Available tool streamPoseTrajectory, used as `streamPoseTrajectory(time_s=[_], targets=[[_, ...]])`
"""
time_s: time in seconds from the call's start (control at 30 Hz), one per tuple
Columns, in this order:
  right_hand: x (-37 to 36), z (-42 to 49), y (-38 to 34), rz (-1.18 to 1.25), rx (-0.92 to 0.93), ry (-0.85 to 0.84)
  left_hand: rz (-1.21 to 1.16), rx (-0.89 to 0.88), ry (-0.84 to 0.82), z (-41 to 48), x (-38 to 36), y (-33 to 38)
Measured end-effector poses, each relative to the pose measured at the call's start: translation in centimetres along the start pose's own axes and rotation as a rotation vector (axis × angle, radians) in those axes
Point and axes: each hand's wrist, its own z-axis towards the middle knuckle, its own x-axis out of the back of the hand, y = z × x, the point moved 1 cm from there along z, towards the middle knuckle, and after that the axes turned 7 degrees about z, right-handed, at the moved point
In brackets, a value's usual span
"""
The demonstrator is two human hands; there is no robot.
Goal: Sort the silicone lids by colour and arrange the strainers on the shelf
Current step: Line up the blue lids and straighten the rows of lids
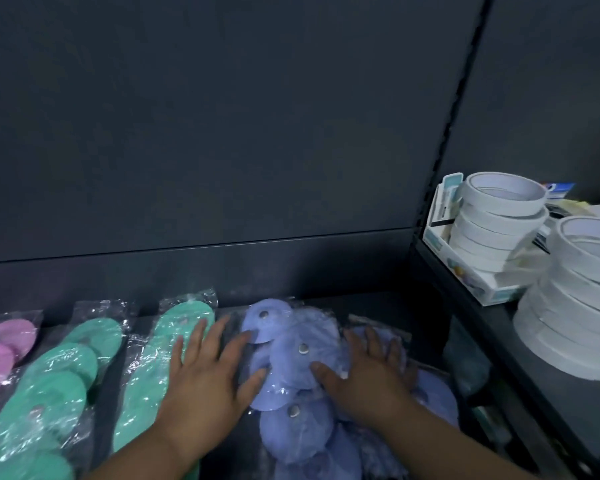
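1. The left hand (205, 372) and right hand (364, 372), held apart with fingers spread flat, press on bagged periwinkle-blue round silicone lids (291, 362) piled on a dark shelf (378, 306).
2. To the left lie bagged mint-green silicone lids (59, 382), then pink silicone lids (4, 344).
3. Farther right stand stacked white rings (499, 216).

Head camera looks down (close) onto shelf (378, 306)
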Motion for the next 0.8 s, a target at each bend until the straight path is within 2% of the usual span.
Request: streamPoseTrajectory(time_s=[0.07,0.27,0.37,0.43,0.53,0.7,0.8], targets=[[-0.3,0.2,0.0,0.005,0.036,0.003,-0.097,-0.013,-0.008,1.0,-0.4,2.0],[0.6,0.5,0.7,0.094,0.130,0.010,-0.387,0.102,-0.213,3.9,-1.1,4.4],[1.1,0.5,0.3,0.106,0.195,0.131,-0.473,0.061,-0.160,3.9,-1.2,5.3],[1.3,0.6,-0.3,0.197,0.242,0.217,-0.571,0.065,-0.119,3.7,-1.1,5.4],[1.2,0.7,-1.4,0.426,0.252,0.174,-0.667,0.094,-0.091,3.6,-0.9,5.1],[1.2,1.0,-2.8,0.453,0.194,0.054,-0.727,0.082,-0.040,3.6,-0.8,4.8],[1.3,1.0,-3.3,0.555,0.218,0.048,-0.816,0.099,0.003,3.4,0.4,4.7]])
